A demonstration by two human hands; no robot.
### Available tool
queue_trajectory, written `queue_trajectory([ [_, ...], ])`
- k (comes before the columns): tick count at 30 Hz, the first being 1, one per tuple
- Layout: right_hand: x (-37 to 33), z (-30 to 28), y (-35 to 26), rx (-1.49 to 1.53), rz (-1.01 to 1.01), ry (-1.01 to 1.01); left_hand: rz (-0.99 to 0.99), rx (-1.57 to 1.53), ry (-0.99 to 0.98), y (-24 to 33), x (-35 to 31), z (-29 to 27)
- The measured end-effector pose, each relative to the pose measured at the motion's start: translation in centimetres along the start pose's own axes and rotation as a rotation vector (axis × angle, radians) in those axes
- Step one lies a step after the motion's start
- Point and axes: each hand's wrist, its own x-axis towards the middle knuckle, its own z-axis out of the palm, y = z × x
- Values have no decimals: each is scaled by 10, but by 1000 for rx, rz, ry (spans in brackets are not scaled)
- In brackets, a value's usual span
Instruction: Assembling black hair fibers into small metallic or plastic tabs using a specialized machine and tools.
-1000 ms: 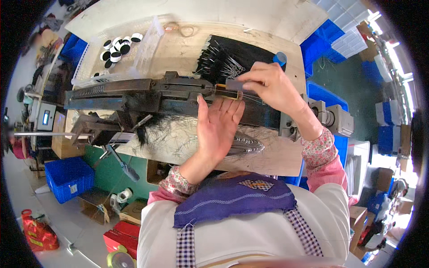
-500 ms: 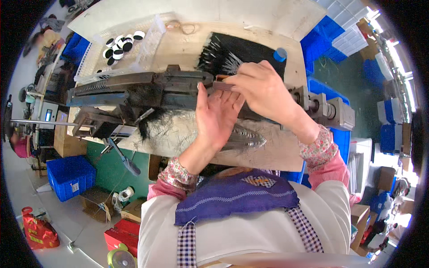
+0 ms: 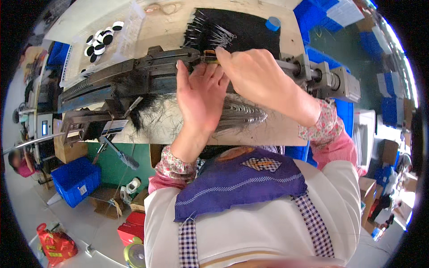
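Observation:
A long dark metal machine lies across the bench, with a coil spring along its left part and round shafts on the right. My left hand is open, palm up, its thumb apart and its fingertips at the machine's middle. Beside it, my right hand is closed in a pinch near a small orange-and-dark part; what the fingers hold is hidden. Thin wire pieces lie on a black cloth behind my hands. A heap of bent metal wires lies on the near side.
A clear plastic basket with several black-and-white round caps stands at the back left. A blue cap sits on the cloth. Loose black bristles litter the bench. Blue crates stand around it.
The brown flat piece that showed between my right fingers is out of sight. My right hand's knuckles have turned further over the machine. The whole view has shifted slightly.

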Motion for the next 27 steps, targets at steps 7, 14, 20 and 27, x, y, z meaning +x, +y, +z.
queue_trajectory([
  [7,-9,5,10,47,92,-42,71,130,-84,-10,8,-7],
  [14,-133,43,3,317,120,-316,131,93,113,-73,12,-20],
  [20,-138,76,2,230,-45,-359,-131,198,-148,-50,-41,-27],
  [27,-140,69,21,603,43,-397,1006,2682,998,91,-127,-152],
])
